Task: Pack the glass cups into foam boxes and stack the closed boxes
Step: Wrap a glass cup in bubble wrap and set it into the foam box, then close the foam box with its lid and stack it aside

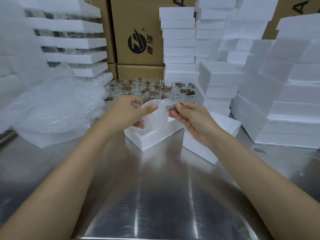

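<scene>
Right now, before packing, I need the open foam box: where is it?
Head view, centre: the open foam box sits on the steel table just below the left hand and right hand, a foam block at its right.

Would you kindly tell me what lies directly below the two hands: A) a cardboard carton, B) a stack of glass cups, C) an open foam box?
C: an open foam box sits on the table under the left hand and right hand, which hold a bubble-wrapped cup.
</scene>
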A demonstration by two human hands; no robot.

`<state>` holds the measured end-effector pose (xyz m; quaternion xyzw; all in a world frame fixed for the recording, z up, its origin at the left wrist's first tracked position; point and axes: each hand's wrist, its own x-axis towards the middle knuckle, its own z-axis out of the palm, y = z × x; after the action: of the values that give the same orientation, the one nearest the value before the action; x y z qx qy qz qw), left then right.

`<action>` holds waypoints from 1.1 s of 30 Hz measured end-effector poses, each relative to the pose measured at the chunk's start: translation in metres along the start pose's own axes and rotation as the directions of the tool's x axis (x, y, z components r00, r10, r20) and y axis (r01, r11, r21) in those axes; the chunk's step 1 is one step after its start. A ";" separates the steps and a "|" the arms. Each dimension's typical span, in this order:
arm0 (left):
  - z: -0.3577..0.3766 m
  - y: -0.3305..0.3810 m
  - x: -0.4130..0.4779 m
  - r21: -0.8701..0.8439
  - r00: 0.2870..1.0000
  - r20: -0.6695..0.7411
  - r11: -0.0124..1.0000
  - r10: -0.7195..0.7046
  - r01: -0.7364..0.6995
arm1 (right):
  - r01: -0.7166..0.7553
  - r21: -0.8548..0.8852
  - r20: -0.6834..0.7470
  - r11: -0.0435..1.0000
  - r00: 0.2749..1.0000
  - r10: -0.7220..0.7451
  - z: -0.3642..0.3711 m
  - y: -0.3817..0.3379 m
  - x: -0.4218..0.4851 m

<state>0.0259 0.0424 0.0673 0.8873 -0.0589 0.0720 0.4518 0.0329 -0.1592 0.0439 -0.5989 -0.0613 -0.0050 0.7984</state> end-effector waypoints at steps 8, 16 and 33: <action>0.010 -0.007 0.006 -0.010 0.991 -0.081 0.995 -0.103 0.103 | 0.005 -0.275 0.090 0.961 0.996 0.021 0.001 0.004 0.000; 0.006 -0.012 0.007 -0.076 0.974 -0.179 0.989 -0.138 0.126 | 0.280 -0.951 0.283 0.128 0.959 0.007 -0.014 0.002 -0.002; 0.000 -0.026 0.018 0.353 0.968 -0.238 0.922 -0.075 0.158 | 0.339 -0.933 0.330 0.116 0.940 -0.090 -0.007 0.003 -0.005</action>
<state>0.0478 0.0572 0.0502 0.9447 0.0592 0.1523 0.2843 0.0285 -0.1655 0.0383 -0.9533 -0.2056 -0.1017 0.1963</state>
